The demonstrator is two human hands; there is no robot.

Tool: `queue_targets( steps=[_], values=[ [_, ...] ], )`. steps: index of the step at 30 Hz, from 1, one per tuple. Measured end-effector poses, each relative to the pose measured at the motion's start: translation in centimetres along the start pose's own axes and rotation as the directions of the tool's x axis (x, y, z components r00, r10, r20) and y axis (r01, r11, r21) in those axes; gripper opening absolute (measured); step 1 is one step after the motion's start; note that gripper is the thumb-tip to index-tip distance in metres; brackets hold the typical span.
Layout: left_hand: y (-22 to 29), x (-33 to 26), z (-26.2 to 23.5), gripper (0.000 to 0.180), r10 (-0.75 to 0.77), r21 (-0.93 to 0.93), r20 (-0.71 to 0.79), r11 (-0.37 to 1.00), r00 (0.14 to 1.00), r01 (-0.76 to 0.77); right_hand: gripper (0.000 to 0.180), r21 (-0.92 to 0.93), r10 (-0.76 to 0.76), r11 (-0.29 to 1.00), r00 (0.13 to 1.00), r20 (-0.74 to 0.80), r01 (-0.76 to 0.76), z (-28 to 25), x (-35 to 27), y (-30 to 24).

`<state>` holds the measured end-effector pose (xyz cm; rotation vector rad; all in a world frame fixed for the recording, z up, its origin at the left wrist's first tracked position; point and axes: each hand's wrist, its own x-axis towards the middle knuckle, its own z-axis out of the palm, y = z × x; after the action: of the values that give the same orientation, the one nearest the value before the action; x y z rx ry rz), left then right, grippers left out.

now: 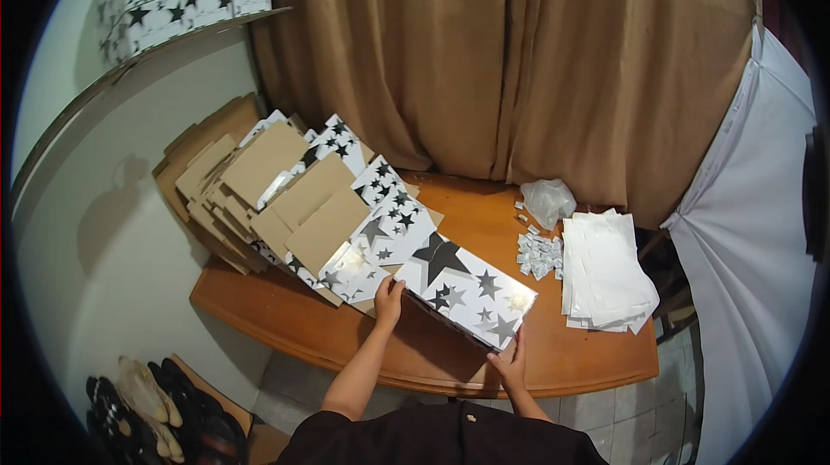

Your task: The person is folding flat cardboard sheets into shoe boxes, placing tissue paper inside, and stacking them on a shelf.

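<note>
Holding the star-printed box (pixel 467 292) at its near corners, I am working from afar through two bare hands — the left hand (pixel 389 308) is gripping the left end, and the right hand (pixel 512 370) is gripping the right end. The box is sitting over the near side of the wooden table (pixel 596 361), its right end angling toward the front edge; whether it is resting on the wood or hanging just above, I cannot tell. To its left, flattened cardboard blanks (pixel 328 227) are leaning in a fanned pile that is reaching close to the box. To its right, small silvery packets (pixel 538 256) are lying heaped in front of a clear plastic bag (pixel 549 201) — and white sheets (pixel 605 275) are lying stacked just beside them.
</note>
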<state>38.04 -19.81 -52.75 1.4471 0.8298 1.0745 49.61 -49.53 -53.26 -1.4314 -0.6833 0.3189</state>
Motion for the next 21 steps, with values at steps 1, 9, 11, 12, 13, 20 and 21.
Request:
queue_targets(
  steps=[1, 9, 11, 12, 13, 20, 21],
  values=[
    [2.5, -0.3, -0.4, 0.033, -0.001, -0.071, -0.045, 0.997, 0.999, -0.003, 0.096, -0.201, -0.107, 0.974, 0.994, 0.016, 0.108, -0.1, 0.3, -1.5],
    [18.3, -6.1, -6.9, 0.03, 0.25, -0.215, -0.384, 0.912, 0.889, -0.35, 0.114, -0.234, -0.572, 0.774, 0.808, 0.141, 0.588, 3.1, 4.9, -7.6],
    [21.7, -9.1, -8.7, 0.033, 0.257, -0.2, -0.408, 0.911, 0.876, -0.361, 0.112, -0.174, -0.612, 0.748, 0.767, 0.19, 0.64, 4.2, 5.4, -8.7],
    [23.4, -10.4, -9.4, 0.035, 0.32, -0.204, -0.429, 0.876, 0.845, -0.436, 0.109, -0.219, -0.536, 0.745, 0.761, 0.366, 0.63, 4.5, 5.9, -8.4],
    [24.4, -11.5, -9.9, 0.037, 0.379, -0.203, -0.451, 0.838, 0.808, -0.506, 0.105, -0.264, -0.436, 0.73, 0.727, 0.53, 0.63, 4.7, 6.6, -7.9],
    [32.1, -16.0, -16.8, 0.057, 0.609, 0.129, -0.429, 0.773, 0.667, -0.622, 0.088, -0.027, -0.863, 0.378, 0.362, 0.353, 0.926, 13.1, 6.5, -18.9],
    [33.3, -16.4, -17.7, 0.06, 0.659, 0.21, -0.402, 0.742, 0.635, -0.637, 0.089, 0.375, -0.917, 0.397, 0.346, 0.199, 0.838, 14.5, 6.8, -20.9]
  ],
)
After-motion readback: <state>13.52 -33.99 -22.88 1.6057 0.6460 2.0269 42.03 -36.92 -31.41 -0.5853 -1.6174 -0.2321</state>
